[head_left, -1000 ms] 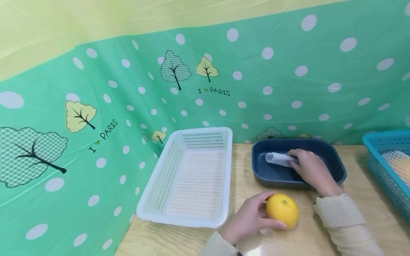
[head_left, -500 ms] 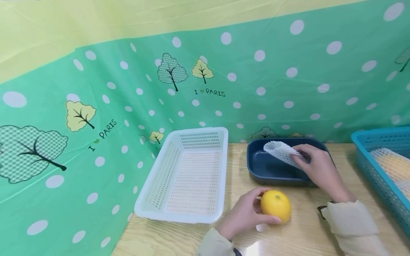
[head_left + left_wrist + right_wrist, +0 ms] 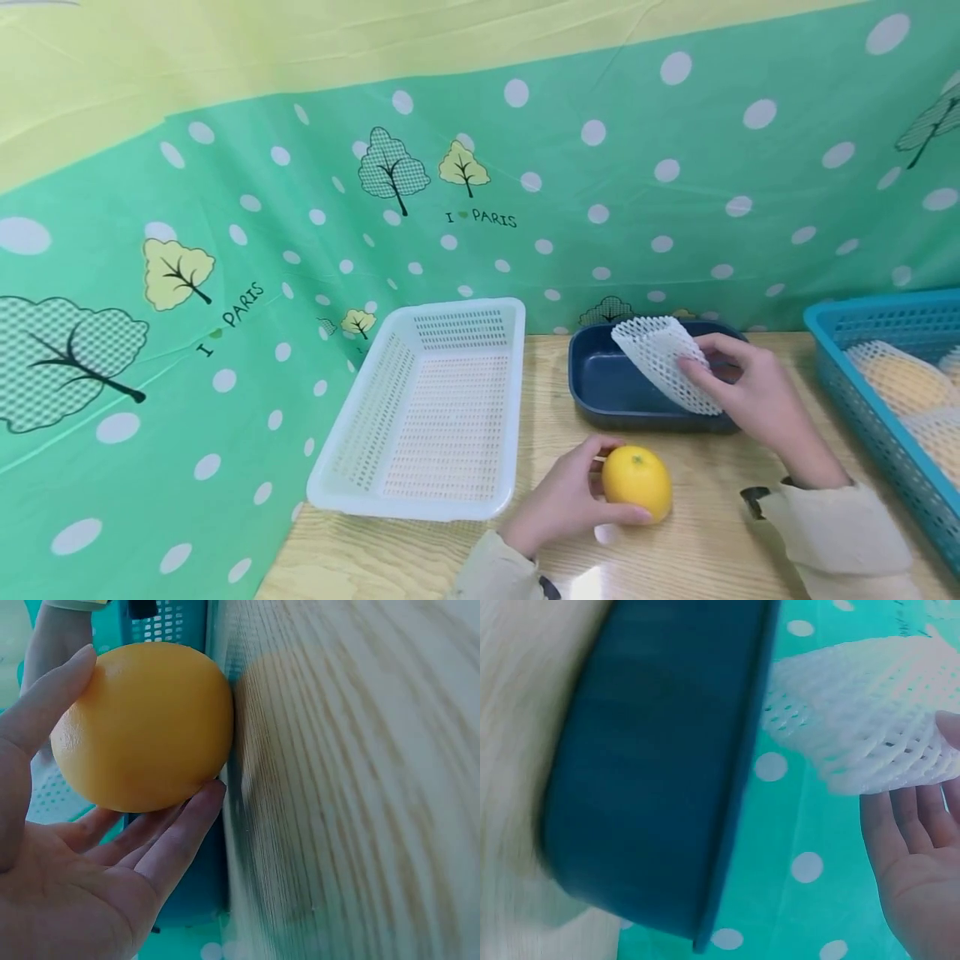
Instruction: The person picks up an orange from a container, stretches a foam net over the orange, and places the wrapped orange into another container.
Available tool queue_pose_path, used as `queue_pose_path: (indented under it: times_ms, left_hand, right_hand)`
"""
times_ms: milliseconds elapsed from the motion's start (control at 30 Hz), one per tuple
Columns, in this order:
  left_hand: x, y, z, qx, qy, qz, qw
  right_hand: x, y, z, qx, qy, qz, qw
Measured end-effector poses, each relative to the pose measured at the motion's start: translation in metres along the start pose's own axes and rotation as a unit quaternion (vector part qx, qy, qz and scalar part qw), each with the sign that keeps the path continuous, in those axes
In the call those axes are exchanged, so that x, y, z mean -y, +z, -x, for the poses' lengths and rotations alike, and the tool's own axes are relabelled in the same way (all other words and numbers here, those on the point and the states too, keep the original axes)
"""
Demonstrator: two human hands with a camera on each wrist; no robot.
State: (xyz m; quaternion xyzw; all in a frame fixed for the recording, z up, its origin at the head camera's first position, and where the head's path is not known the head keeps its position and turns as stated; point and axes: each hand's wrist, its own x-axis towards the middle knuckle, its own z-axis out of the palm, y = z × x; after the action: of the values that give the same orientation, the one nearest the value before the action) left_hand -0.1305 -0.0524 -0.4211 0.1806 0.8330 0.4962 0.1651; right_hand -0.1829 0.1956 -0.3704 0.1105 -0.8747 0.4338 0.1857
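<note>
On the wooden table, my left hand holds a yellow-orange orange, thumb on its near side and fingers round the far side. In the left wrist view the orange sits right at the tabletop, the palm beside it. My right hand pinches a white foam fruit net between thumb and fingers, raised over the dark blue bin. The net is puffed out, its mouth tilted up to the left. From the right wrist, the net shows beyond the bin's rim.
A white perforated basket stands left of the bin. At the right edge is a blue basket holding several fruits in foam nets. Behind everything hangs a green dotted cloth. A small white piece lies by my left hand.
My right hand has lifted the foam net up out of the bin, and the flattened net has opened wider. My left hand keeps hold of the orange. The head view has shifted slightly right.
</note>
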Motion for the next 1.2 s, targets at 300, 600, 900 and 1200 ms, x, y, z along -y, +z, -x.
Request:
queue_pose_path:
  times_ms: [300,600,900,1200]
  left_hand:
    - [-0.002,-0.002,0.002,0.017,-0.001,-0.012,0.9998]
    - [-0.002,-0.001,0.001,0.042,0.004,-0.016,0.9990]
    - [-0.004,-0.002,0.001,0.039,0.011,-0.045,0.9981]
    - [-0.014,-0.001,-0.002,-0.010,0.029,-0.012,0.9995]
  right_hand:
    - [0.007,-0.005,0.001,0.024,0.018,-0.024,0.999]
    - [0.011,-0.008,0.001,0.031,0.019,-0.042,0.998]
    - [0.020,-0.009,0.003,0.056,0.020,-0.062,0.996]
    - [0.029,-0.006,0.005,0.066,-0.005,-0.084,0.994]
